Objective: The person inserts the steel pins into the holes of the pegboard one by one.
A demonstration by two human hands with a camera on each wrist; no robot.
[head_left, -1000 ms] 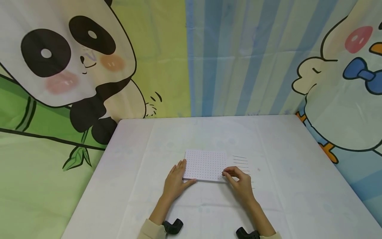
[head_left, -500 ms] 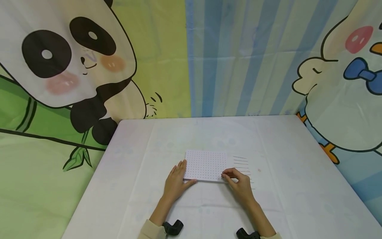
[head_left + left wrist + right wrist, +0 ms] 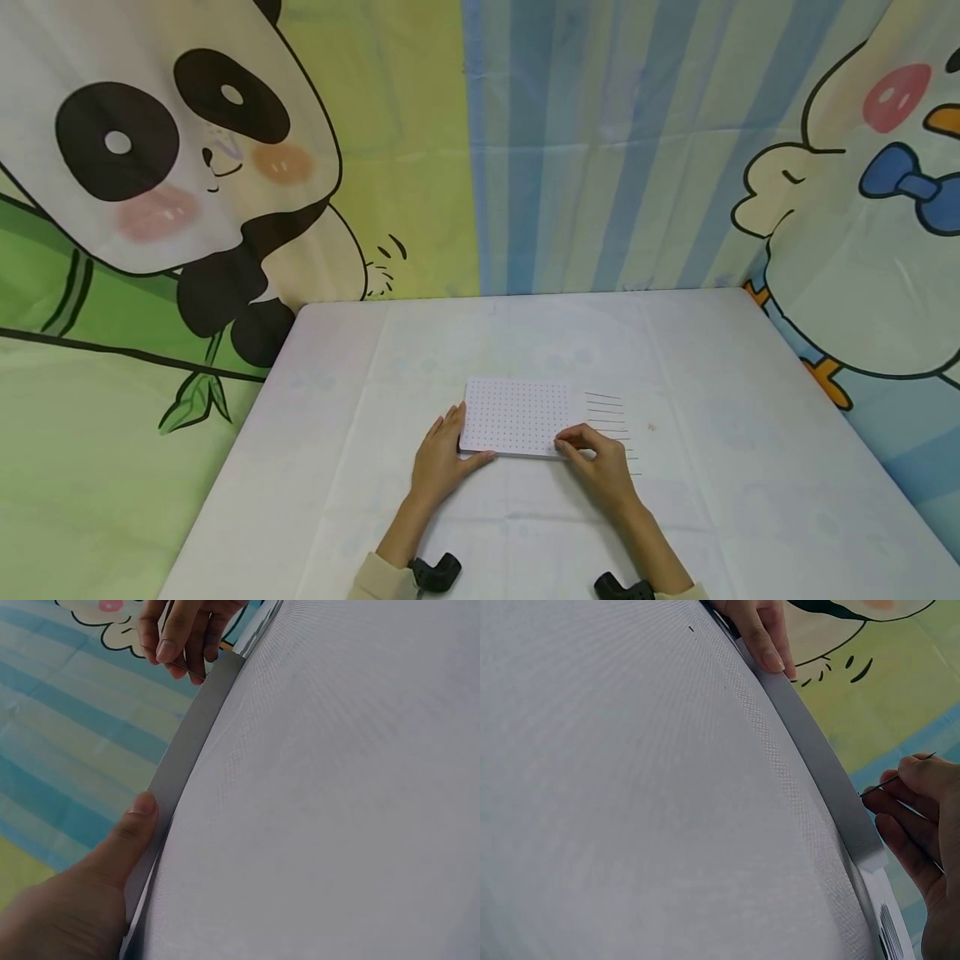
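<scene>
A white board (image 3: 517, 414) with a grid of small holes lies on the table in the head view. At its left side is my left hand (image 3: 440, 462), its fingers straight along the edge and the thumb resting on the front edge. My right hand (image 3: 602, 469) is over the board's front right corner. Between thumb and fingertips it pinches a thin dark needle (image 3: 880, 786), held at a slant with its lower end close over the board in the right wrist view. The left wrist view shows the thumb (image 3: 133, 825) against the board's grey-white side.
To the right of the board, several thin dark needles (image 3: 605, 421) lie in a spaced column, partly behind the right hand. A white cloth covers the table (image 3: 420, 350). Behind it hangs a cartoon-printed curtain (image 3: 408, 150). Black devices (image 3: 437, 572) sit at both wrists.
The right hand has shifted very slightly left and down along the board's front right corner, still pinching the needle. The left hand has stayed at the board's left edge.
</scene>
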